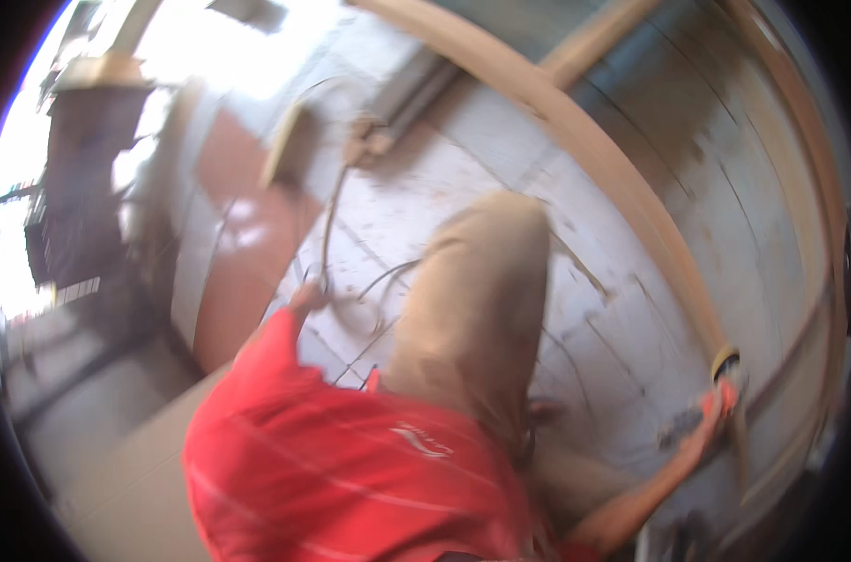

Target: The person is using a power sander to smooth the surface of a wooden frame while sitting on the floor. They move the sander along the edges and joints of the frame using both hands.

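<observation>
Gripping a red tool with a closed right hand, just by the wooden frame. Got the left hand at a cord, too blurry to tell if clasped lol. Looking down on pale tiles.

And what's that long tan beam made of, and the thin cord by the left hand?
The beam looks like bare wood, smooth and matt: it's warm tan without strong shine. The cord may be plastic or rubber, since it curves; blur hides its finish.
</observation>
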Tool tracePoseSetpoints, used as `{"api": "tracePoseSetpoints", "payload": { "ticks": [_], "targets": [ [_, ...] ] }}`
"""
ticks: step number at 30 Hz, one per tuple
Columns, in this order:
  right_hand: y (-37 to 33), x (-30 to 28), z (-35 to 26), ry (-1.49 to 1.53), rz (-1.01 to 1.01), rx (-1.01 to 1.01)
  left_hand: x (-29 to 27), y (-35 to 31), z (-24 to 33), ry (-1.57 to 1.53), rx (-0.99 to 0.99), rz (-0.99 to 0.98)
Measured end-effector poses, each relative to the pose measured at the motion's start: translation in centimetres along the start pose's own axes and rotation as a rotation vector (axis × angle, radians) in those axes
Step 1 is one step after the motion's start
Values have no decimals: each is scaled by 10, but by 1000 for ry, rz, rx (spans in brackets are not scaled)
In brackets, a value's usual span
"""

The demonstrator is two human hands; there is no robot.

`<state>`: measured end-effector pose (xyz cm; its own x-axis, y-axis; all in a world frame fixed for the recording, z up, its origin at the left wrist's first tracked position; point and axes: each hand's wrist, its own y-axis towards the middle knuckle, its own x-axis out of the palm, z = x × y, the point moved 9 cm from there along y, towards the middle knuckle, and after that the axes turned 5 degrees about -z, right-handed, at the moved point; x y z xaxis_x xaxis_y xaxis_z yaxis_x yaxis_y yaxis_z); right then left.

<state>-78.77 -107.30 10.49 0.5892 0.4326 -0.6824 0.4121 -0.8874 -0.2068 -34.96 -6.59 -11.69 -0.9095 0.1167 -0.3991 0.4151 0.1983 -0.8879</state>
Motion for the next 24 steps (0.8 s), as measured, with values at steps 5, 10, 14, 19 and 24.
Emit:
{"api": "tracePoseSetpoints", "payload": {
  "ticks": [5, 10, 14, 19, 24],
  "targets": [
    [-13, 64, -124, 109, -99, 121, 171, -85, 72, -305, 153, -916],
    [-5, 94, -175, 184, -145, 104, 87, -56, 155, -770, 98, -362],
    [-24, 68, -141, 136, -97, 196, -3, -76, 181, -793, 263, -104],
    [-12, -31, -33, 242, 78, 368, -93, -115, 221, -719, 566, 205],
    [6, -100, 35, 326, 168, 443, -205, -161, 301, -391, 999, 558]
  ]
}}
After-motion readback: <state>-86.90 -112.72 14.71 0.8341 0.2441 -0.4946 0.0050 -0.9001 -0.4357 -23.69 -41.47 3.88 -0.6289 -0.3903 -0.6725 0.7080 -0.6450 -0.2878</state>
